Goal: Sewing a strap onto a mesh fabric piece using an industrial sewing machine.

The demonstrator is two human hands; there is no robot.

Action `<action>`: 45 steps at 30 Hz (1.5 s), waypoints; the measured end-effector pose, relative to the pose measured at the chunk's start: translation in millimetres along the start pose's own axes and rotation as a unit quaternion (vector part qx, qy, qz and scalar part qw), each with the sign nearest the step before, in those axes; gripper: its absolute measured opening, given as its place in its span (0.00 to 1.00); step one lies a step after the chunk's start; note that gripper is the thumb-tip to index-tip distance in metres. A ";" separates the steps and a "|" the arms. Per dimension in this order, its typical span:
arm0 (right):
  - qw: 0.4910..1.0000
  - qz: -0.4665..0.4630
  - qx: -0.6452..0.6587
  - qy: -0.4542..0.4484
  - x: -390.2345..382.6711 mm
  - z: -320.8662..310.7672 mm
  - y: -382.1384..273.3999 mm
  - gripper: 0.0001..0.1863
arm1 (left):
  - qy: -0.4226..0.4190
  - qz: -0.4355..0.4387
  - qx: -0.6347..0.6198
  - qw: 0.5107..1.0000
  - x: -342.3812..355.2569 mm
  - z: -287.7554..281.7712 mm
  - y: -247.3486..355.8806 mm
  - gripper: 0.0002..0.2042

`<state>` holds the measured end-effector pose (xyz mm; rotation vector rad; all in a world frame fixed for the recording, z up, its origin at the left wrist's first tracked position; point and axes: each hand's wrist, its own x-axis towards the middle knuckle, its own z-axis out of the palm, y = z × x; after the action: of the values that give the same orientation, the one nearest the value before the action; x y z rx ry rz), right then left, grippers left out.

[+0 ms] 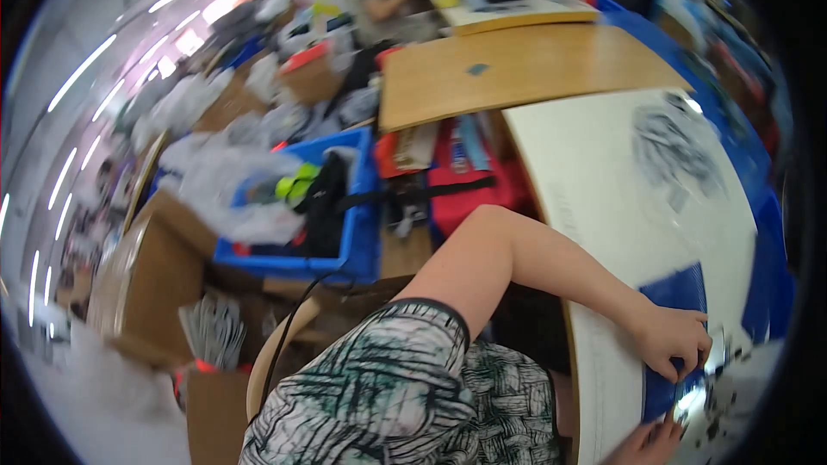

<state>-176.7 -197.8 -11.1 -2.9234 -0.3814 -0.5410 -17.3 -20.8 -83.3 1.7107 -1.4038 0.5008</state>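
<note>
- L hand (pixel 676 343): on blue cloth (pixel 680 286), fingers bent, tips down at its R side; can't tell if pinching or just pressing. Forearm crosses bench's L edge.
- R hand (pixel 648 446): cut by frame's lower edge, fingers pointing to near end of cloth; blurred, can't tell if it grips anything.
- Cloth: flat-ish on bench (pixel 594 172), toward its R edge, near part. One bit shows beyond L hand, another on near side, hand over the middle.
- Shiny metal (pixel 692 399) just beside cloth's near R side; too blurred to ID.
- Grey strips (pixel 676 151), loose heap, bench's far R corner, well apart from both hands.
- Wood table (pixel 534 69) abuts bench's far edge; small dark patch (pixel 478 70) on it, abt midway along.
- Blue bin (pixel 366 215) L of bench: clear plastic, black + yellow-green stuff inside.
- Red bag (pixel 469 202) between bin & bench's L edge.
- Open carton (pixel 142 271) L of bin; paper stack (pixel 215 331) nr it.
- Co-worker (pixel 379 4) past wood table's far L corner, arm bent.
</note>
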 end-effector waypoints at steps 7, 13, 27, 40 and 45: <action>0.995 -0.023 0.090 0.021 6.6 -8.7 -23.1 0.14 | 0.282 -0.370 0.401 0.789 -178.5 -291.3 183.5 0.05; 0.988 -0.011 0.149 0.033 -1.0 1.0 -7.9 0.15 | 0.446 -0.447 0.714 0.302 -429.4 -414.6 439.9 0.10; 0.993 0.005 0.111 0.040 -3.1 23.3 24.5 0.15 | 0.291 -0.820 0.478 0.117 -576.2 -324.1 539.1 0.18; 0.987 0.037 0.130 0.086 -4.7 22.7 2.4 0.14 | 0.527 -0.388 0.651 0.385 -405.8 -377.2 421.6 0.20; 0.988 0.017 0.041 0.151 -7.5 41.5 29.8 0.18 | 0.421 -0.498 0.090 0.753 -209.9 -321.0 260.1 0.10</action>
<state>-161.5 -220.2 -55.0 -2.7055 -0.3042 -0.9234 -257.3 358.4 32.4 1.7379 0.2661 0.6463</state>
